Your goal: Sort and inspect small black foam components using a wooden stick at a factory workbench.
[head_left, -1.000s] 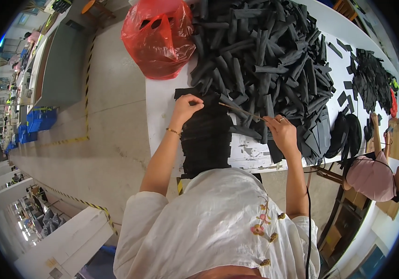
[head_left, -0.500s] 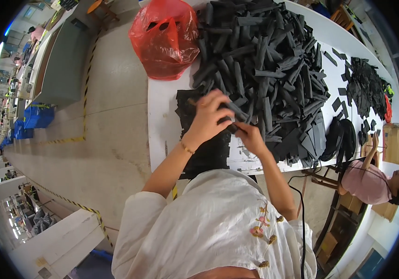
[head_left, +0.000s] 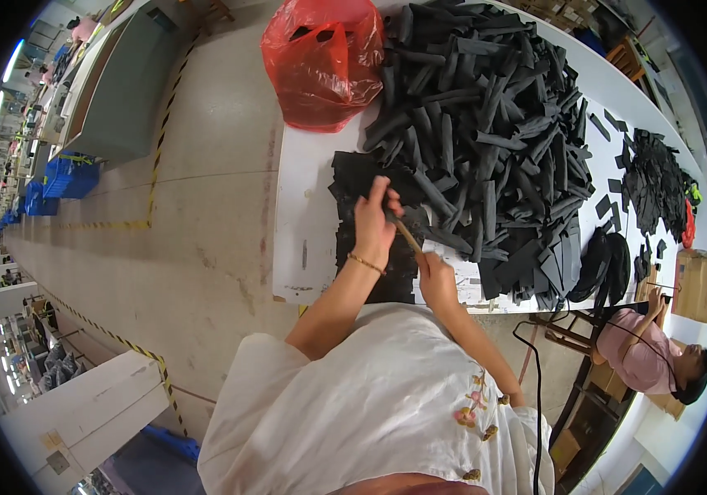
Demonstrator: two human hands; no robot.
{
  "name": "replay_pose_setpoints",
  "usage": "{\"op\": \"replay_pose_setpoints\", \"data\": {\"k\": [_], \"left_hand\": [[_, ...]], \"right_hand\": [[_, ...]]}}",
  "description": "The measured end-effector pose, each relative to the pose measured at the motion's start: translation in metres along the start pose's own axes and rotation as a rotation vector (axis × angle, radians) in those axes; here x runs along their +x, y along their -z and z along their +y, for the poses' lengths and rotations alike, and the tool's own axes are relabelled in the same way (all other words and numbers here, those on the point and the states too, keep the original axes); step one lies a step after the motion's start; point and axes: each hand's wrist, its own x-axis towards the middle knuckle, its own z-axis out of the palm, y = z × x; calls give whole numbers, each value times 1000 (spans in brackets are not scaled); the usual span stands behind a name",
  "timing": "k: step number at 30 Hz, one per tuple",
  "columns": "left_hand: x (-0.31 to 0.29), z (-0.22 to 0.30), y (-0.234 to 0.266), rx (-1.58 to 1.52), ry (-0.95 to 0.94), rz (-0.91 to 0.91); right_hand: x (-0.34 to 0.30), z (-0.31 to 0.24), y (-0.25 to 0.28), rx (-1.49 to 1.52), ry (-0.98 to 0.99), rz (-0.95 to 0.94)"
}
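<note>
A slim tan wooden stick (head_left: 408,236) slants between my hands over a flat black layer of overlapping pieces (head_left: 362,173) at the table's near left. Its near end is gripped by my right hand (head_left: 437,280), whose fingers are closed round it. My left hand (head_left: 376,224) is at the stick's far end, fingers bent and drawn together. Whatever they pinch is dark and lost against the black layer. A large heap of rolled black strips (head_left: 485,124) rises just beyond and to the right of my hands.
A red plastic bag (head_left: 320,66) stands left of the heap on the white table (head_left: 294,214). Flat black pieces (head_left: 556,260) and another dark pile (head_left: 650,181) lie to the right. A person in pink (head_left: 638,346) sits at the right. A black cable (head_left: 537,388) hangs beside me.
My left hand has turned from spread fingers over the black layer to fingers drawn together at the stick. The stick now shows plainly between my hands. The view has shifted slightly.
</note>
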Motion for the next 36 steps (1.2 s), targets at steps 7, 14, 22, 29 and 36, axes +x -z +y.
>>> {"op": "replay_pose_setpoints", "data": {"k": [7, 14, 22, 29, 36], "left_hand": [[48, 88, -12, 10, -303, -19], [41, 48, -12, -60, -89, -143], [33, 30, -13, -91, -29, -161], [7, 4, -18, -58, 14, -240], [-17, -22, -13, -33, 6, -197]], "right_hand": [[-49, 2, 66, 159, -162, -71], [-19, -10, 64, 60, 33, 56], [-14, -13, 52, 5, 41, 60], [9, -18, 36, -8, -10, 33], [42, -35, -13, 107, 128, 225]]}}
